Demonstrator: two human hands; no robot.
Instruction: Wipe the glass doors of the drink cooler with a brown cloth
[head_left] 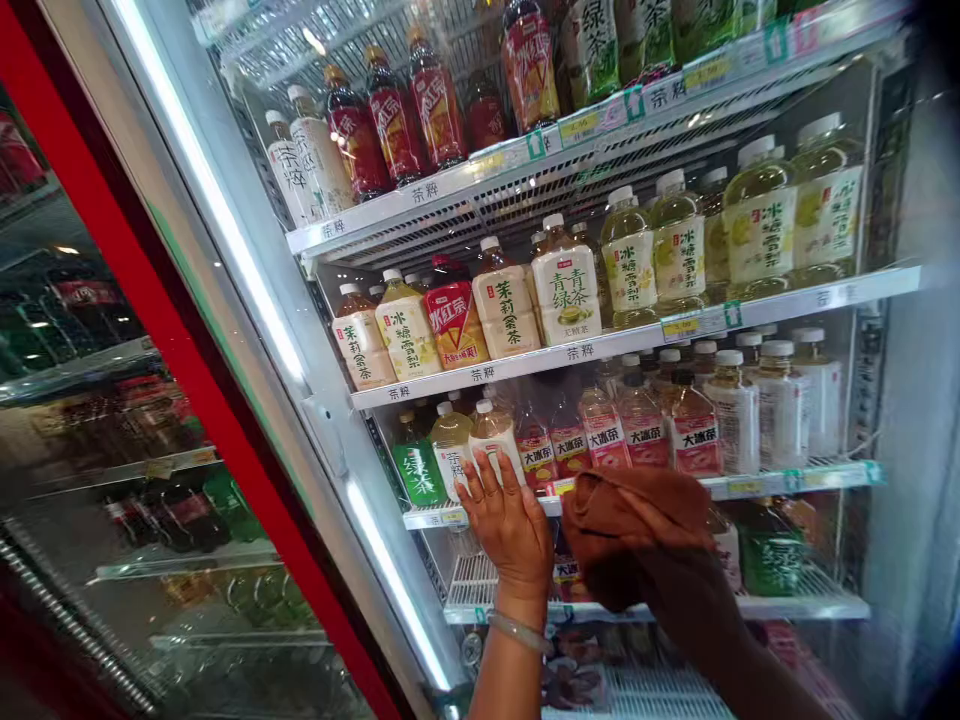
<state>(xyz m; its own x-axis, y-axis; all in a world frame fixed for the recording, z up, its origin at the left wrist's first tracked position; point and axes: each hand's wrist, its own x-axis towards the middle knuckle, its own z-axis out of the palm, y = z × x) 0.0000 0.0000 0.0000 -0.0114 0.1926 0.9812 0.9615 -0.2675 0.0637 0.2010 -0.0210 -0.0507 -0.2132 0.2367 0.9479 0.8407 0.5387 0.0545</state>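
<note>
My left hand (508,525) is raised with its fingers stretched out, a pale bangle round the wrist. Its fingertips overlap a white-labelled bottle (491,425) on a middle shelf; whether they touch it I cannot tell. To its right, my right hand (664,525) holds a folded brown cloth (634,500) in front of the edge of the same shelf (727,487). The cloth covers most of that hand's fingers and hides part of the shelf edge. Behind the cloth stand red-labelled tea bottles (646,435).
More shelves of bottled drinks rise above, with a price-strip edge (517,365) on each. A lower wire shelf (480,580) holds a green bottle (772,550). On the left run a bright light strip (217,200), a red frame (161,365) and another drinks cooler (120,460).
</note>
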